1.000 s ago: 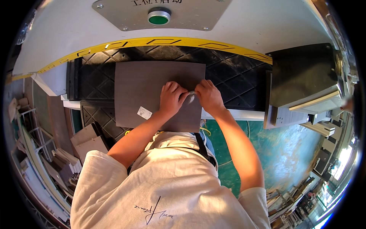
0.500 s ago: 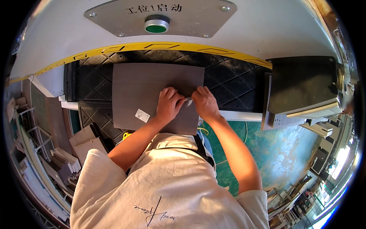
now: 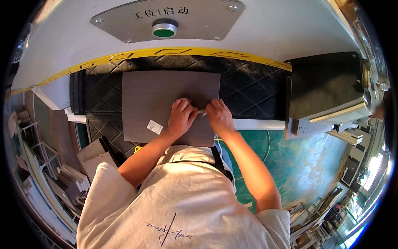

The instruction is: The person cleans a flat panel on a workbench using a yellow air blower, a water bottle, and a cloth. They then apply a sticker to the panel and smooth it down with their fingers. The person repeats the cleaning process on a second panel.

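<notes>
Left hand (image 3: 180, 118) + right hand (image 3: 220, 118) angled inward, both pinching small pale piece (image 3: 202, 112); brown panel (image 3: 157, 93) beneath, label (image 3: 154, 127) left, dark box (image 3: 325, 87) right.

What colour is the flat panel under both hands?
Dark grey-brown; the panel shows best in the head view.

Panel (image 3: 153, 95) on bed (image 3: 257, 95). Label (image 3: 154, 127) on panel's near half, left of left hand (image 3: 181, 118); right hand (image 3: 219, 117) at right edge; small piece (image 3: 202, 112) between hands. Push button (image 3: 164, 32) beyond bed; box (image 3: 327, 87) right.
</notes>
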Tool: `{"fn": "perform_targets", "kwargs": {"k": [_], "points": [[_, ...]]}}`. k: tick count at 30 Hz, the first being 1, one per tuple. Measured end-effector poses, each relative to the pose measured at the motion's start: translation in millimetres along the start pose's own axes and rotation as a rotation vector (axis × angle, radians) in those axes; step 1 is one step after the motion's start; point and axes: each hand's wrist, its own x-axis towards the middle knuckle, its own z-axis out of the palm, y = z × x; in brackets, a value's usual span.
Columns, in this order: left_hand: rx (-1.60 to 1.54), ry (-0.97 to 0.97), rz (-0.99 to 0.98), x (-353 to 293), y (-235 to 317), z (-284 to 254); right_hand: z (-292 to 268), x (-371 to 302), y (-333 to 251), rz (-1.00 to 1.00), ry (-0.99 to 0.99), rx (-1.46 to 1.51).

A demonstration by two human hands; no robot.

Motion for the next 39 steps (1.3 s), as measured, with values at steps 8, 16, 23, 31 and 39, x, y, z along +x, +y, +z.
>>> {"fn": "perform_targets", "kwargs": {"k": [8,16,23,31,39], "points": [[-0.040,-0.014,0.027,-11.7,-1.1,-6.1,12.6,-13.9,-8.7,0.012,0.021,-0.028],[-0.232,0.131,-0.062,-4.3,6.6,-15.5,-17.9,-42.3,-3.9,0.412,0.105,0.439],[-0.606,-0.261,-0.528,-0.8,74.4,-10.8,-36.7,-91.0,-18.7,0.890,0.403,1.062],[-0.723,-0.780,-0.492,12.5,130.6,12.6,-28.9,-161.2,-48.4,0.844,0.560,0.987],[-0.495,-1.115,-0.058,-8.4,148.7,48.7,-61.6,-246.5,-40.2,0.891,0.736,0.771]]}}
